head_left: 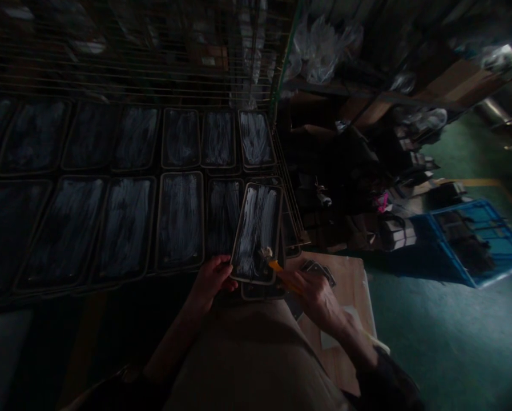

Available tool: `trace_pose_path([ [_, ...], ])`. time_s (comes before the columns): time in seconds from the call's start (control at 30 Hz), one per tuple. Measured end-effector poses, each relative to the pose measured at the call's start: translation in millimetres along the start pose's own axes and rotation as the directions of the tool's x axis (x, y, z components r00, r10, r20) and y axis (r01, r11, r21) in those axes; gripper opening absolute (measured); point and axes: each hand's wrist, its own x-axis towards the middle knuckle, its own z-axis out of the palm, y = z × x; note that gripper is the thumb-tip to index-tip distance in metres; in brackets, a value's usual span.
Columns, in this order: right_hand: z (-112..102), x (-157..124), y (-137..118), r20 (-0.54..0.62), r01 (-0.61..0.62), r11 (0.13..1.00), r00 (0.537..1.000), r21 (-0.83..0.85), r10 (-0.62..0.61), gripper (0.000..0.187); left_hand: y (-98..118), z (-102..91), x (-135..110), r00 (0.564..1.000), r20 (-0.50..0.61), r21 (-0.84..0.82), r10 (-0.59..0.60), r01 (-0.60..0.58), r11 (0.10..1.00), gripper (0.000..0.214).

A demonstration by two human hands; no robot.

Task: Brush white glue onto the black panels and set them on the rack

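My left hand (215,279) is closed on the lower left edge of a dark rectangular tray (258,225), which lies slightly askew over another tray (262,291). Whitish streaks run lengthwise over the tray's inner surface. In my right hand (313,291) is a brush (276,266) with a yellow-orange handle. Its pale bristles rest at the tray's lower right part, apparently touching the surface. Right beside the held tray, to the left, lies another streaked tray (225,214).
Two rows of similar streaked trays (181,220) stretch left in front of a wire rack (131,74). A wooden board (345,279) with dark metal pieces (319,271) stands at my right. Farther right are a blue crate (474,245), cardboard boxes (448,85) and green floor (422,331).
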Motion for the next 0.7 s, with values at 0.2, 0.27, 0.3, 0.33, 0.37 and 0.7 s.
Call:
trace_pose_path([
  [0.2,-18.6,-20.3,-22.2,0.130,-0.148,0.973,0.984,0.179,0.126,0.024,-2.3,0.4,-3.0,1.000,0.027,-0.015,0.012,-0.011,1.000,0.051],
  [0.27,-22.2,-14.7,-21.5,0.069,-0.175,0.954,0.984,0.243,0.163,0.022,-1.4,0.7,-3.6,1.000,0.020,0.015,0.015,-0.015,1.000,0.049],
  [0.3,-21.3,-10.0,-19.6,0.006,-0.169,0.949,0.985,0.265,0.174,0.021,-0.9,0.9,-3.5,1.000,0.013,0.036,0.016,-0.017,0.999,0.048],
  [0.33,-18.7,-4.7,-17.0,-0.055,-0.156,0.950,0.983,0.272,0.177,0.021,-0.6,1.1,-3.2,1.000,0.008,0.058,0.021,-0.021,0.998,0.047],
  [0.37,-14.6,0.6,-14.2,-0.104,-0.137,0.955,0.980,0.264,0.170,0.021,-0.4,1.2,-2.7,1.000,0.006,0.078,0.026,-0.027,0.997,0.046],
  [0.7,-0.9,-7.7,-12.4,0.123,-0.182,0.907,0.982,0.379,0.146,0.023,-0.2,2.7,-2.6,1.000,0.004,0.063,0.030,-0.031,0.998,0.050],
])
